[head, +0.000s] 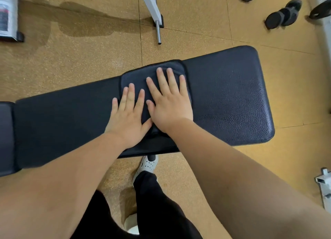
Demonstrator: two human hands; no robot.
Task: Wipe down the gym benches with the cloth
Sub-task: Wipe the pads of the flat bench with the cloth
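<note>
1. Pressing both palms flat on the cloth (138,77), I see it lying mid-bench (229,99), dark on dark, so its edges are hard to read.
2. Grip: left hand (128,119) and right hand (170,104) are splayed, fingers apart, nothing pinched or clamped; they just bear down on the cloth. Thumbs touch near its 6 o'clock edge.
3. Cloth spot: centre of pad, its far edge reaching the bench's 12 o'clock side.
4. Risk, my guess: w/ no pinch, a fast push could let the cloth bunch or slip out from under the palms, esp. over the far edge.
5. Risk: leaning weight fwd while the shoe (147,164) sits tucked under the bench's near side could cost balance.
6. Risk: a dark patch on the floor (80,24) at 11 o'clock looks wet; can't tell for sure. Stepping there may slip.
7. Dumbbells (283,15) at 1 o'clock are well apart from the bench, but a trip hazard if I move round.
8. Containers: none in view that I can make out, so no contents to report.
</note>
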